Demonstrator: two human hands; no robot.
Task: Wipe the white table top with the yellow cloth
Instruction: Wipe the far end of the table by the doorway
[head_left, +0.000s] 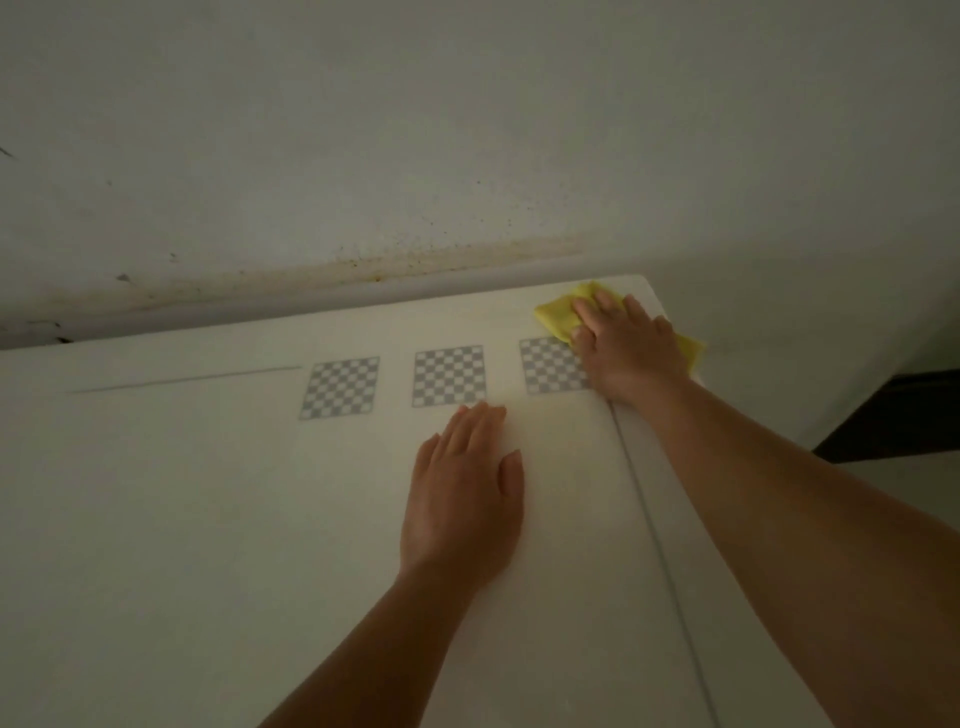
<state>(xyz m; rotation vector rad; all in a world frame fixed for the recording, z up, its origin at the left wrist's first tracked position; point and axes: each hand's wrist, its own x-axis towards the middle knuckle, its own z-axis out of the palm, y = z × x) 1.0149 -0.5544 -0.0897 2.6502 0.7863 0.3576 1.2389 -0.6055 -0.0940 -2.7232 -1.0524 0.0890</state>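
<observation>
The white table top (182, 493) fills the lower part of the view. A yellow cloth (558, 312) lies flat at its far right corner. My right hand (628, 348) presses down on the cloth with fingers spread, covering most of it; yellow edges show left of the fingers and right of the wrist. My left hand (462, 493) rests palm down on the bare table near the middle, fingers together, holding nothing.
Three grey checkerboard squares (449, 376) are printed in a row on the table, the right one partly under my right hand. A seam (654, 530) runs along the table's right side. A stained wall (363, 182) stands behind; a dark object (904, 415) sits right of the table.
</observation>
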